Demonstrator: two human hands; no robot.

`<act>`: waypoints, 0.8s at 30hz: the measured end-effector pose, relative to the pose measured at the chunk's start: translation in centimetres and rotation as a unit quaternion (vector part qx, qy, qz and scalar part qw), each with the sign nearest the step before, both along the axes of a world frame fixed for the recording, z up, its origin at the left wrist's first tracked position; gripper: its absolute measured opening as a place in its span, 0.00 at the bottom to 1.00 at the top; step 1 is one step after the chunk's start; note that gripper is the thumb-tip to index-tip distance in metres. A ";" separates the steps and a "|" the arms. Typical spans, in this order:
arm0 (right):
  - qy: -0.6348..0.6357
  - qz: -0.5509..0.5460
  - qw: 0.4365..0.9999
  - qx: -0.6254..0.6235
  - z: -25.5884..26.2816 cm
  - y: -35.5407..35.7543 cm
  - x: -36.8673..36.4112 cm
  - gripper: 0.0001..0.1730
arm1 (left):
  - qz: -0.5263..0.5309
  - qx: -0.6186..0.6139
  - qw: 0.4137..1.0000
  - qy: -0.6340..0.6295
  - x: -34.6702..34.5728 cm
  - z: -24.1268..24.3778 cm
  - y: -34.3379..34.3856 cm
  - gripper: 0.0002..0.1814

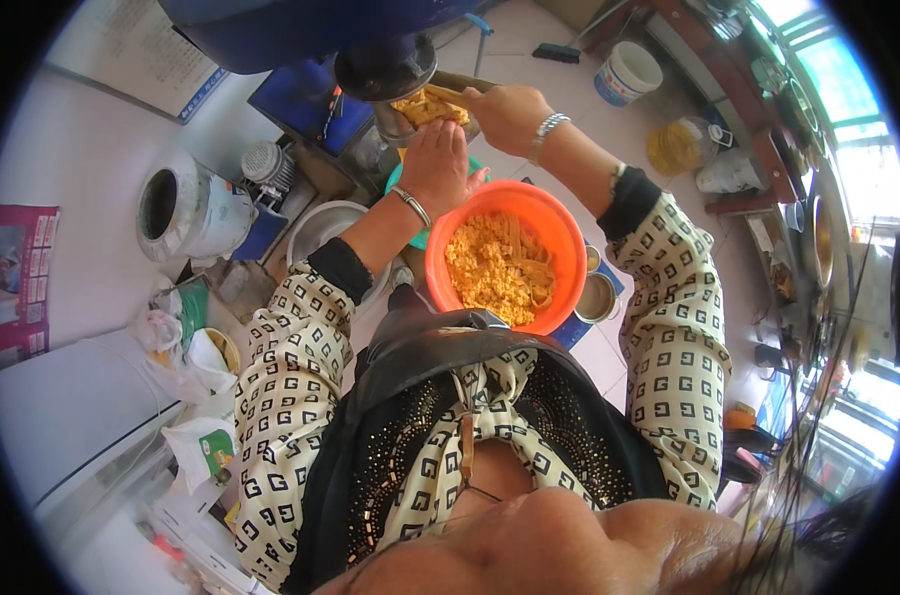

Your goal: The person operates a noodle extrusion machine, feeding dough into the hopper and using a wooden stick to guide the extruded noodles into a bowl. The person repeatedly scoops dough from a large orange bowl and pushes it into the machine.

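My left hand point(436, 165) rests its fingertips on yellow, dough-like food pieces point(429, 108) at the mouth of a metal and dark machine part point(387, 71), below a large blue housing point(316, 26). My right hand point(508, 119) is closed round the end of a wooden stick or handle point(447, 94) beside those pieces. Below my hands, close to my body, stands an orange plastic basin point(569, 223) holding yellow crumbly food point(487, 268) with some flat strips. Part of a green basin point(420, 239) shows behind it, under my left hand.
A steel basin point(301, 242) stands left of my legs, near a white drum point(219, 219) and a motor point(269, 163). On the right are a metal pot point(597, 299), a white bucket point(630, 73), a jug of yellow liquid point(680, 146) and a brush point(556, 53).
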State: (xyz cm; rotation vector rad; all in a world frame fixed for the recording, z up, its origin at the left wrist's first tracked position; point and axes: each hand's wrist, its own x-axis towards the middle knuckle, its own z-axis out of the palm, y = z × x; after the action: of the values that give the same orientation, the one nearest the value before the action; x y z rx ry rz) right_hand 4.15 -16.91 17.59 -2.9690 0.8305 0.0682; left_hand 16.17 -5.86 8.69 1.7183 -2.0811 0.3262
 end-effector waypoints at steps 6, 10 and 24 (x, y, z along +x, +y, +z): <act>-0.021 -0.028 0.999 0.011 3.0 0.9 -5.6 0.18 | 0.026 0.058 0.998 -0.012 0.7 0.8 -2.1 0.30; 0.031 -0.026 0.999 0.013 2.1 3.4 -5.9 0.19 | -0.032 -0.091 0.994 0.054 2.9 1.0 1.0 0.29; 0.008 -0.028 0.999 0.018 -1.2 1.6 -3.3 0.21 | 0.007 -0.072 0.979 0.193 6.6 -1.2 1.3 0.33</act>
State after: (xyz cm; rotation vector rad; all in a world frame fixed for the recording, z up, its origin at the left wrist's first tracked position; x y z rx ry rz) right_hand 0.89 -15.32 16.40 -2.9137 0.9039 0.1023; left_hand 22.80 -4.56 7.53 1.5676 -1.7226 0.1287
